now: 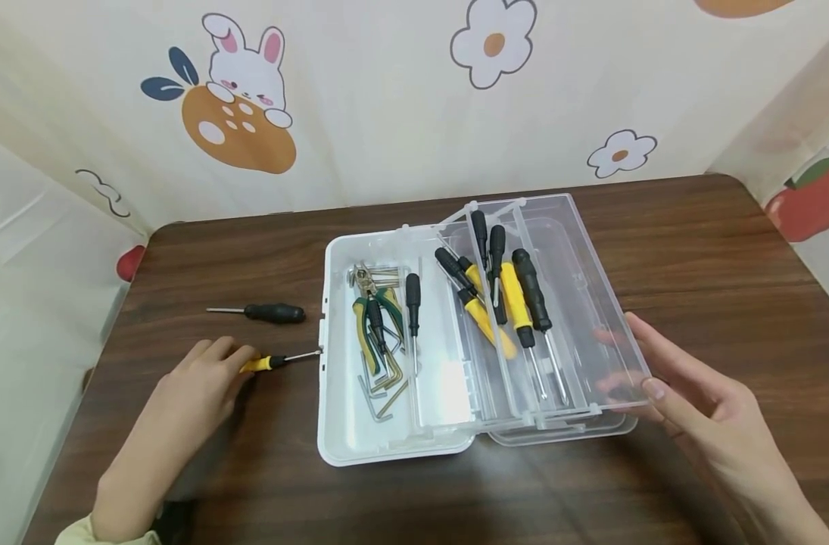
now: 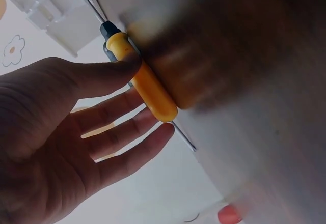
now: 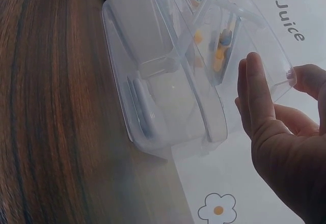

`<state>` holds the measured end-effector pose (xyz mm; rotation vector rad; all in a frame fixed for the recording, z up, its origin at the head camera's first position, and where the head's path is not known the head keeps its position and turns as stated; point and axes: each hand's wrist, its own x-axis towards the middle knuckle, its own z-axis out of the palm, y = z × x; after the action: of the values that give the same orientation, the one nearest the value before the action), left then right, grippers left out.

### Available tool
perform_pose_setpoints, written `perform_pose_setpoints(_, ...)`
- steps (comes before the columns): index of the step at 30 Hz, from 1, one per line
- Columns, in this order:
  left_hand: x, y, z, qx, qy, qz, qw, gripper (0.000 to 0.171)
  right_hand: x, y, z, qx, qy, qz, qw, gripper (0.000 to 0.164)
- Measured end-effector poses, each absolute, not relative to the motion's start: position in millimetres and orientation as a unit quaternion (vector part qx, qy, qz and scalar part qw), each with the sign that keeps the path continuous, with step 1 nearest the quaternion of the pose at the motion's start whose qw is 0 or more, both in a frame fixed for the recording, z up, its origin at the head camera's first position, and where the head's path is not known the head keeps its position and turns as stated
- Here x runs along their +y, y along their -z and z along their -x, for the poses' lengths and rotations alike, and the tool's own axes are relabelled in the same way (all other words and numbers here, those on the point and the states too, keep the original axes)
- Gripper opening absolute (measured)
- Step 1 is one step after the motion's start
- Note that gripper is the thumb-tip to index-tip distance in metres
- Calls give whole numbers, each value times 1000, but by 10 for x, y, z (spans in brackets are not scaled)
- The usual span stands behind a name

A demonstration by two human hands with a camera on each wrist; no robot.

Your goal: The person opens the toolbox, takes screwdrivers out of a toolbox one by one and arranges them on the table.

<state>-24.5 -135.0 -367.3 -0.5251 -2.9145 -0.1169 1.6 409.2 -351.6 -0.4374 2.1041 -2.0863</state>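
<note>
At lower right of the frame, my right hand [image 1: 730,412] grips the clear tray [image 1: 564,250] by its near corner; I should hold it steady so the screwdrivers [image 1: 515,295] do not slide. At lower left, my left hand [image 1: 206,378] pinches a yellow screwdriver [image 1: 256,365], tip at the white box [image 1: 339,401]; I should raise the tip clear. Farther up, a black screwdriver [image 1: 274,313] lies on the tabletop [image 1: 264,484].

Left hand [image 1: 206,378] pinches, right hand [image 1: 710,412] grips, the two well apart.
Left knuckles face up, fingers [image 2: 137,159] curving opposite the thumb; the right thumb lies above extended fingers.
</note>
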Motion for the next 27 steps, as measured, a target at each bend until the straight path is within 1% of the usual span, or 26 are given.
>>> perform_pose_setpoints(3, -1347, 3684, 237, -979, 33, 177, 93, 26, 4089, 3500, -28, 710, 687, 132, 80, 67)
perform_pose_setpoints(8, -1338, 3667, 241, -980, 29, 178, 89, 28, 4100, 3533, -22, 689, 705, 149, 80, 66)
perform_pose_setpoints(12, -1320, 3613, 250, -983, 27, 168, 68, 35, 4113, 3566, -16, 663, 725, 167, 83, 65)
perform_pose_setpoints(15, -1309, 3570, 254, -983, 29, 166, 66, 39, 4110, 3554, -28, 679, 713, 149, 90, 66)
perform_pose_setpoints(18, -1287, 3535, 263, -979, 32, 180, 85, 37, 4107, 3550, -35, 683, 710, 143, 93, 65)
perform_pose_setpoints(21, -1249, 3489, 274, -974, 32, 194, 108, 32, 4111, 3570, -27, 657, 731, 160, 93, 65)
perform_pose_setpoints(27, -1141, 3348, 321, -971, 32, 208, 112, 36, 4112, 3609, -7, 616, 758, 197, 87, 64)
